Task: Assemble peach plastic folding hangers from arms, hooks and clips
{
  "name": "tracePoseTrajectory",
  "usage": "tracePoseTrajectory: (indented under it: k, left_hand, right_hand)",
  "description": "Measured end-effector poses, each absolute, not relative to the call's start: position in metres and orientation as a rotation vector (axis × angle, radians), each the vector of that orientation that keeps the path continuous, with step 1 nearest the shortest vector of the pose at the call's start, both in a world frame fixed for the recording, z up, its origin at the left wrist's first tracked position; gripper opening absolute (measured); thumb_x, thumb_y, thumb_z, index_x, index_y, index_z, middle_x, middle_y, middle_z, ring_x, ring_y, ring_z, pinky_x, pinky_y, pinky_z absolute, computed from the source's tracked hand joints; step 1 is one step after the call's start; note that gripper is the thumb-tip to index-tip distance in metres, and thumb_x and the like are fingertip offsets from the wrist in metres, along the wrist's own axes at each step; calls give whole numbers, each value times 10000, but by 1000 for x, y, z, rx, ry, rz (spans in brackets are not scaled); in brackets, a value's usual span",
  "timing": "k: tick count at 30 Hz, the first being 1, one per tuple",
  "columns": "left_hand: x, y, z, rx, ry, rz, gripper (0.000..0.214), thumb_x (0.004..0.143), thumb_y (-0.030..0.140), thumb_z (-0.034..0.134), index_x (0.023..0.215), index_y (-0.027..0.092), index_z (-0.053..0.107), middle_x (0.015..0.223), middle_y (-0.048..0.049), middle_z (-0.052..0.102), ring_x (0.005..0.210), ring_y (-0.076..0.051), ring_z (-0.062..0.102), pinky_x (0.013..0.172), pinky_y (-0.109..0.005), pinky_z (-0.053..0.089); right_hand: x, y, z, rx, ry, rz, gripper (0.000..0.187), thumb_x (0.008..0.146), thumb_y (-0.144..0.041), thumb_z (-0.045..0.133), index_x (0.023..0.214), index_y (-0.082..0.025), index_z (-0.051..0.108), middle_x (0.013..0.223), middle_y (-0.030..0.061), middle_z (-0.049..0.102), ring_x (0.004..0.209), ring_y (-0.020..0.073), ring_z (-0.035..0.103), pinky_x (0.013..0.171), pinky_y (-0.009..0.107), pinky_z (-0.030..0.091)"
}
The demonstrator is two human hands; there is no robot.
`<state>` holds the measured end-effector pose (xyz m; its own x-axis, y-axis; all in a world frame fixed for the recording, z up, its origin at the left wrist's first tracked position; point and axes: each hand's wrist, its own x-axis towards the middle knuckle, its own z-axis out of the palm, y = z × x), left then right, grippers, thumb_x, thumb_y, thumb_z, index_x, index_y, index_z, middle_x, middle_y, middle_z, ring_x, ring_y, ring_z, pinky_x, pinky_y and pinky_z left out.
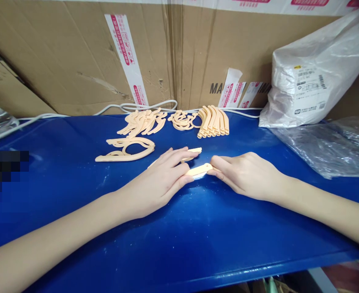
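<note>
Currently, left hand (167, 173) and right hand (249, 175) pinching slim cream plastic piece (199, 169).
Above glossy blue table (179, 240), behind near edge.

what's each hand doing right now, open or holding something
Left hand: closed, holding a cream piece.
Right hand: closed, pinching at that piece's right end; exact grip partly hidden.

Both hands (164, 177) and slim forearms (84, 224) are bare

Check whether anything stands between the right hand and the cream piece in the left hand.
Nothing visible does: the right hand is at one end of the cream piece, the left hand at the other.
</note>
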<state>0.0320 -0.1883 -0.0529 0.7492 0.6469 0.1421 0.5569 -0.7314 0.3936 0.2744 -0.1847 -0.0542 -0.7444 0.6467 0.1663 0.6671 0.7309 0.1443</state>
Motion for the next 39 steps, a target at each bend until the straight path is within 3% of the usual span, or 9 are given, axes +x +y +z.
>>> tracePoseTrajectory:
  k: [4, 9, 12, 17, 22, 26, 31, 39]
  left_hand:
    - [32, -188, -53, 2631, 905, 413, 343, 1015, 299, 311, 1053, 186, 632, 1510, -34, 373, 1426, -212, 261, 1199, -468, 200]
    - [31, -189, -55, 2651, 905, 455, 370, 1016, 288, 314, 1302, 183, 523, 1500, -66, 384, 1422, -207, 267, 1197, -463, 209]
    - [32, -189, -55, 2657, 910, 439, 359, 1015, 286, 318, 1272, 180, 545, 1494, -68, 393, 1422, -212, 267, 1196, -465, 210]
    - [33, -188, -53, 2649, 914, 408, 319, 1013, 292, 324, 1090, 184, 614, 1503, -55, 383, 1424, -225, 265, 1196, -474, 201]
    - [32, -190, -52, 2668, 914, 391, 316, 1016, 307, 317, 1039, 176, 604, 1508, -59, 376, 1429, -217, 252, 1198, -465, 193]
    - [32, -190, -52, 2654, 910, 377, 317, 1015, 308, 317, 959, 176, 600, 1505, -53, 383, 1424, -214, 266, 1200, -462, 185]
    - [32, -190, -52, 2642, 901, 386, 320, 1014, 312, 319, 947, 181, 603, 1504, -45, 387, 1419, -212, 277, 1202, -459, 180]
    - [32, -190, -52, 2649, 889, 375, 330, 1020, 308, 302, 960, 184, 602, 1501, -39, 389, 1418, -192, 272, 1200, -441, 198]
  right_hand:
    - [274, -183, -51, -1158, -2795, -20, 392, 1016, -436, 212, 825, -193, 453, 595, -15, 542, 435, 124, 463, 459, 263, 186]
    - [274, -183, -46, -1175, -2649, 461, 366, 1009, -470, 253, 810, -209, 416, 573, -45, 464, 478, 114, 451, 491, 250, 247]
    - [274, -184, -44, -1183, -2625, 523, 352, 1003, -473, 285, 817, -209, 424, 588, -43, 468, 495, 115, 452, 502, 251, 254]
    - [274, -183, -45, -1207, -2653, 473, 341, 998, -471, 303, 841, -204, 446, 612, -26, 514, 517, 128, 497, 513, 253, 269]
    - [275, -184, -46, -1211, -2668, 415, 354, 996, -481, 290, 842, -203, 446, 612, -18, 530, 518, 135, 520, 506, 249, 265]
    - [275, -185, -48, -1189, -2760, 150, 380, 1006, -462, 238, 836, -197, 452, 572, -15, 524, 472, 144, 506, 471, 253, 214]
    - [275, -185, -50, -1075, -2822, -211, 377, 1020, -399, 212, 844, -185, 468, 608, -1, 571, 433, 128, 475, 450, 267, 153]
    - [276, -185, -51, -985, -2822, -445, 382, 1023, -378, 244, 830, -168, 498, 643, 5, 585, 440, 107, 469, 448, 274, 147]
